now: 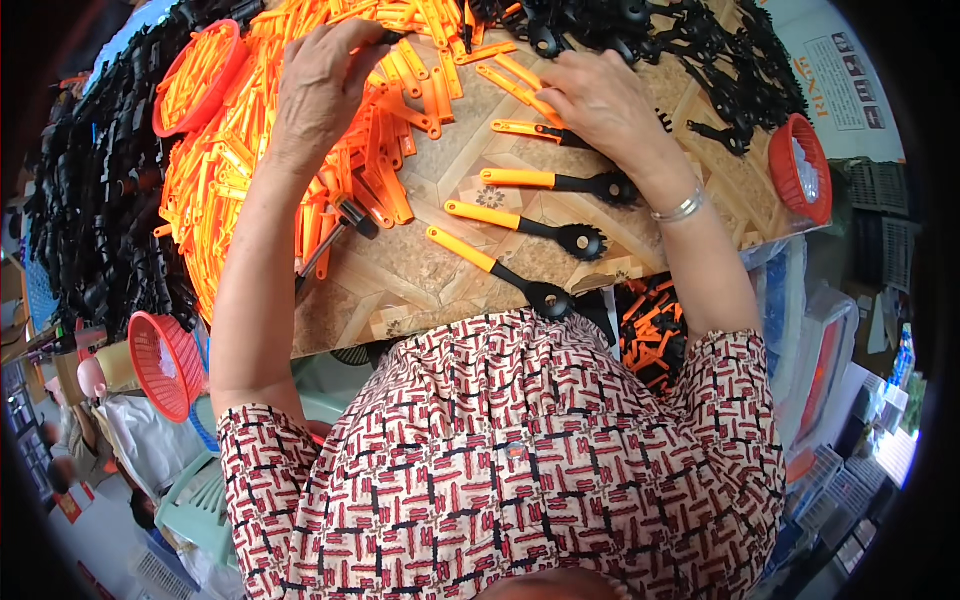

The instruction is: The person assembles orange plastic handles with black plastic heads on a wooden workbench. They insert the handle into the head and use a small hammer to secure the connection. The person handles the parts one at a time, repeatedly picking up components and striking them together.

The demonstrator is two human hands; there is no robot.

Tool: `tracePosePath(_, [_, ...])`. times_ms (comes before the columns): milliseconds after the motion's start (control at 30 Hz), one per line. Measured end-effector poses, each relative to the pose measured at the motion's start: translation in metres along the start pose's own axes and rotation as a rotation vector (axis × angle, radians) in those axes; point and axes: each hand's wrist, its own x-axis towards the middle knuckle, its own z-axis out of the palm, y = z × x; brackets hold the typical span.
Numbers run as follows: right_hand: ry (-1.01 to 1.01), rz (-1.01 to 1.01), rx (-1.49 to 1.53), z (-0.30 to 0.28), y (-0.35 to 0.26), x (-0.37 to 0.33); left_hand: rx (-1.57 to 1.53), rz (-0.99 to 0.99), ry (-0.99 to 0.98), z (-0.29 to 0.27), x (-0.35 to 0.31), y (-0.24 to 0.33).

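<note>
Patterned shirt (500, 450) fills the lower centre. Upper left: loose orange handles (205, 190) remain heaped, unjoined; left hand (320, 88) bends its fingers at a dark piece (391, 38), grip impossible to tell. Centre: three orange-and-black utensils (522, 224) lie joined, apparently finished; a fourth utensil (522, 128) is partly hidden by the right hand (602, 105), fingers curled together, contents unseen. Upper right: many loose black heads (742, 80) remain.
</note>
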Motion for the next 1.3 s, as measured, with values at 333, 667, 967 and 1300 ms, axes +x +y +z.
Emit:
tracePosePath(333, [0.096,-0.191,-0.134,0.045,-0.011,0.047,-1.090,-0.829,-0.049,-0.045,-0.035,0.049])
tracePosePath(667, [-0.012,-0.419,0.212,0.035,-0.029,0.055,-1.458,-1.032,0.057,-0.037,-0.074,0.092])
tracePosePath(967, [-0.023,-0.373,0.227,0.042,-0.043,0.049,-1.484,-1.051,0.004,-0.025,-0.074,0.102])
tracePosePath(1300, [0.155,0.125,-0.056,-0.004,0.018,-0.034,-1.466,-1.027,-0.056,-0.024,-0.071,0.108])
